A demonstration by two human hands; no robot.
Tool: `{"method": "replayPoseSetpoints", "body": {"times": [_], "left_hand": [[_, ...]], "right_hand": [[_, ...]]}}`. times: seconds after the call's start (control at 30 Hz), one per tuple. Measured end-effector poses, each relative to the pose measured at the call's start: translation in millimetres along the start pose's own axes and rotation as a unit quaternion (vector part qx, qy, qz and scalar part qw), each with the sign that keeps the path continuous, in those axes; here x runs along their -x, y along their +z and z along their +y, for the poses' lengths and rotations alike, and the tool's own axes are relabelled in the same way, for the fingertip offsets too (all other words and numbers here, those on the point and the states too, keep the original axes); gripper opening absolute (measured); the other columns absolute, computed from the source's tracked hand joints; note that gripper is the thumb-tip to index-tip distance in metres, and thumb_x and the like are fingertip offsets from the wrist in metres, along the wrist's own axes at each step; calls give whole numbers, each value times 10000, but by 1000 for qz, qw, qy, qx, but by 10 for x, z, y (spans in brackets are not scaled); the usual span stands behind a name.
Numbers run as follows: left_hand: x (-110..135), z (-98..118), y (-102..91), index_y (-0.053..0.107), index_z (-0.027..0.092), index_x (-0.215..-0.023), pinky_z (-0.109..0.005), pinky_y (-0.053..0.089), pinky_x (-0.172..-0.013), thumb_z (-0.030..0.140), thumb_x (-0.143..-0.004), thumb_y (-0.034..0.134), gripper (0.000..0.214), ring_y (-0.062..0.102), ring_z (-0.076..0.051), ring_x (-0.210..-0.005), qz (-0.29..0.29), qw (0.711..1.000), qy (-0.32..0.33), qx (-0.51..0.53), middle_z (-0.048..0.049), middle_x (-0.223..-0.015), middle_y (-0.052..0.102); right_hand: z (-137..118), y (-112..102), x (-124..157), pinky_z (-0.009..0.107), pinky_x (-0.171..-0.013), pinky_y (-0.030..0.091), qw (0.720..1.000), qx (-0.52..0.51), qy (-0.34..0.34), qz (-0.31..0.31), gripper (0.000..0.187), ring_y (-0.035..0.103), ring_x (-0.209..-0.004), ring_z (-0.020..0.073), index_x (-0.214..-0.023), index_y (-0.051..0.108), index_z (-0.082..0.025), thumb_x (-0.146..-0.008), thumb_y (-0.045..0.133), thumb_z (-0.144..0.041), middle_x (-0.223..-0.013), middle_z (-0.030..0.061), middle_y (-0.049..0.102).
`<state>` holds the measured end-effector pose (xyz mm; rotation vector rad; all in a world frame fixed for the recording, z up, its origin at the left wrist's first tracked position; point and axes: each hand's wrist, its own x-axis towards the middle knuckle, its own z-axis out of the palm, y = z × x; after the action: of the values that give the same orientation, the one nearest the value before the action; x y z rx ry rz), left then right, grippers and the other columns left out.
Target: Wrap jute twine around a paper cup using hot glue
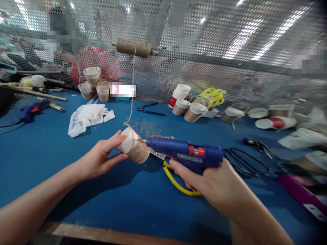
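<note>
Tilted in my left hand [106, 154] is a paper cup [125, 140], white near its rim and wrapped with brown twine over its lower part. My thumb and fingers grip it at the white end. My right hand [201, 178] is closed round the handle of a blue hot glue gun [173, 149], whose metal nozzle meets the cup at the edge of the wrapping. Twine [132, 98] runs from the cup up to a spool [134, 47] on a rod at the mesh. Beneath the glue gun lie scissors [178, 185] with yellow handles, partly hidden.
Twine-wrapped cups with handles [103, 93] stand at the back left, and more [195, 113] at the back right. Crumpled white paper [87, 117], pliers [153, 112] and a second glue gun [33, 110] lie on the blue table [122, 204]. Black cable [245, 163] coils at right.
</note>
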<state>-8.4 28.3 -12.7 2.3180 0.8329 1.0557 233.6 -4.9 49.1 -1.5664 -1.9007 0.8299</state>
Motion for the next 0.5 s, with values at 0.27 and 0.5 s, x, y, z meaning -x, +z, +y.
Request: {"method": "replayPoseSetpoints", "body": {"times": [0.27, 0.5], "left_hand": [[-18, 41, -6, 539, 109, -1089, -431, 263, -1077, 164, -821, 506, 275, 624, -187, -939, -10, 1000, -6, 16, -65, -1004, 673], [-27, 61, -10, 513, 84, -1123, -434, 284, -1063, 171, -823, 501, 313, 608, -205, -996, -10, 1000, -28, 5, -99, -1087, 652]], "right_hand": [[-33, 38, 47, 232, -410, 344, 999, -29, 14, 32, 183, 326, -385, 96, -594, 531, -217, -705, 549, -361, -409, -62, 396], [-34, 40, 56, 225, -425, 362, 999, -29, 14, 20, 211, 338, -399, 93, -543, 499, -214, -678, 583, -354, -432, -62, 402]]}}
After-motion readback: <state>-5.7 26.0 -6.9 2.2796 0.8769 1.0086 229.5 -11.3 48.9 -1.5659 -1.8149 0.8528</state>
